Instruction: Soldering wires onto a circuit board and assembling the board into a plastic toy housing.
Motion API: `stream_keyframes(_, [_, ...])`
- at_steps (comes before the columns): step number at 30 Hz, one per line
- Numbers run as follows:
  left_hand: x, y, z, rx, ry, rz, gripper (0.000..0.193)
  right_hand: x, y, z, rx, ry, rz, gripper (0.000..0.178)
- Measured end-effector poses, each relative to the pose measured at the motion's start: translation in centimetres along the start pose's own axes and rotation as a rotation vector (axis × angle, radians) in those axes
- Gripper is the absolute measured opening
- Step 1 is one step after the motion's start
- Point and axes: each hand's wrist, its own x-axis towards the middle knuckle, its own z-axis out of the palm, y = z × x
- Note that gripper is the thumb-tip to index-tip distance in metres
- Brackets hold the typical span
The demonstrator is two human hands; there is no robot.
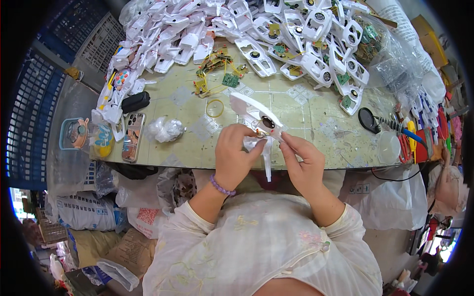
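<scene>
Pale green and worn, the tabletop (197, 154) fills the middle of the scene. Across its far side, from left to right, spreads a heap of white plastic housings (173, 37), many on the right showing round black speakers. A blue slatted crate (29, 108) stands at the far left, beyond the table's end. A white plastic bag (390, 202) hangs below the near edge on the right, and a clear plastic bag (395, 71) lies on the far right.

At the near middle, a white housing (244, 104) is held just above the tabletop, tilted, with a narrow stem pointing toward the near side. The right hand (307, 159) grips its right edge between thumb and fingers. The left hand (236, 153) is pinched at its left side beside thin wires; exactly what the fingertips hold is too small to tell.

Farther off, a cluster of circuit boards (230, 80) lies with yellow wires. Left of the hands are a phone (132, 139), a crumpled clear wad (165, 129) and a black case (135, 102). Smaller are a yellow ring (215, 108), a purple bead bracelet (220, 186) on the left wrist, and the held housing's dark round speaker (268, 122).
</scene>
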Motion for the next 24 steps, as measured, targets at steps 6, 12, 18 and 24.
stream_keyframes(6, [-0.2, -1.6, 0.1, -0.504, -0.167, -0.511, 0.049, -0.6, 1.0, 0.5, 0.236, 0.030, 0.234, 0.019])
stream_keyframes(12, [0.5, -2.2, -0.8, -0.617, -0.280, -0.577, 0.041, 0.0, 1.3, 0.6, 0.136, 0.043, 0.104, 0.021])
stream_keyframes(18, [0.7, -2.7, -1.1, -0.620, -0.283, -0.565, 0.035, 0.7, 1.8, 0.8, -0.136, 0.073, -0.161, 0.026])
stream_keyframes(24, [0.5, -3.0, -1.5, -0.752, -0.293, -0.532, 0.031, 1.4, 2.8, 0.8, -0.206, 0.064, -0.174, 0.027])
